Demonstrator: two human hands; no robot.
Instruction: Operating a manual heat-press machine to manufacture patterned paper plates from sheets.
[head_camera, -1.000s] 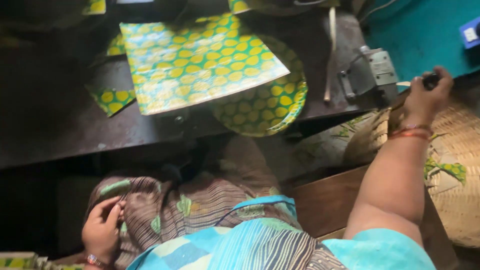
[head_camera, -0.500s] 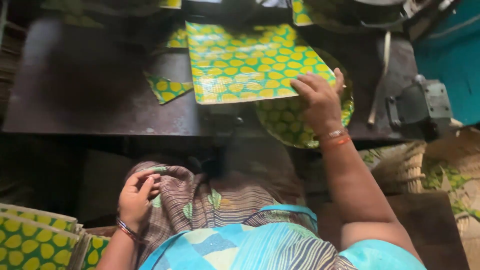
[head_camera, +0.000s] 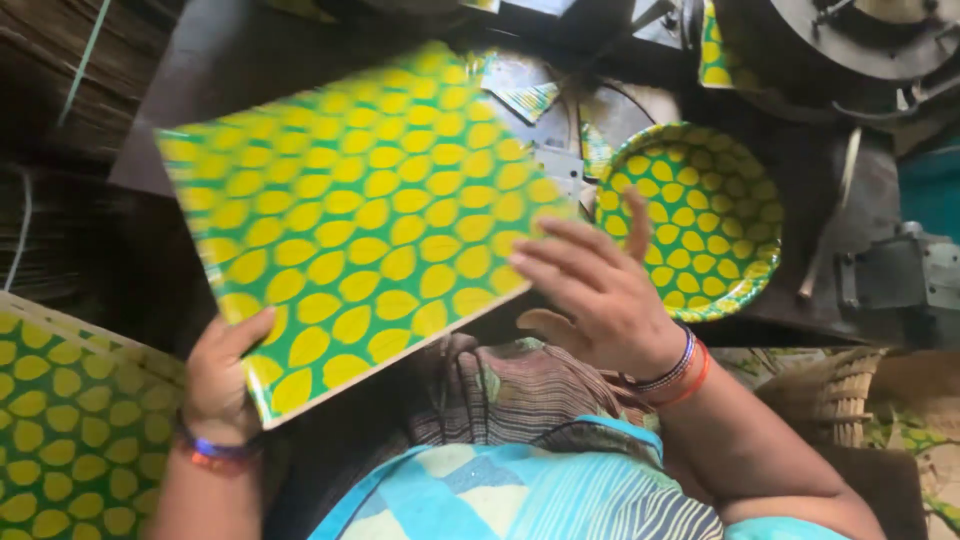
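A flat square sheet of green paper with yellow leaf shapes (head_camera: 355, 225) is gripped at its near corner by the left hand (head_camera: 225, 375). Its other edge is touched by the open right hand (head_camera: 600, 295). A round green-and-yellow paper plate (head_camera: 705, 215) is seen just beyond the right hand on the dark worktop (head_camera: 240, 60).

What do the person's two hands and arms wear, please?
Both arms are bare up to short turquoise sleeves. The left hand has blue and red-orange bangles at the wrist. The right hand has striped blue-and-white bangles beside orange-red ones. I see no rings or gloves.
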